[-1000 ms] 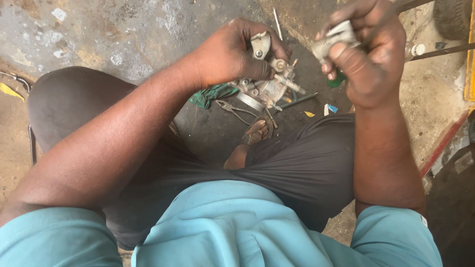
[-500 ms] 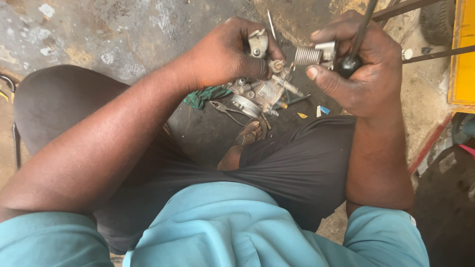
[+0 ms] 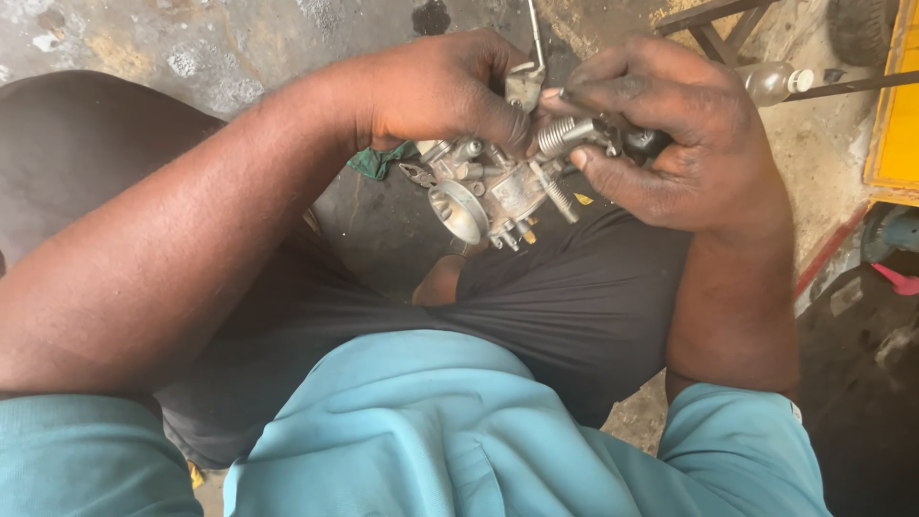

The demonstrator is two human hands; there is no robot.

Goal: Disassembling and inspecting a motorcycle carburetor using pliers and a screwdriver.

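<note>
Pretty cramped up top: left hand point(image 3: 436, 91) and right hand point(image 3: 670, 144) nearly meeting over the metal carburettor point(image 3: 488, 196), barely any gap between the fingertips. Open concrete floor point(image 3: 172, 43) off to the upper left, plenty of room there. Dark patch of floor below the carburettor free too, hemmed in by both thighs. Right side blocked: plastic bottle point(image 3: 771, 81), metal rods, yellow panel point(image 3: 895, 105) at the edge. Green rag point(image 3: 381, 161) lying just under the left wrist.

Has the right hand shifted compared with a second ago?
Yes. The right hand has closed in leftward on the grey metal carburettor, judged against the green rag.
</note>
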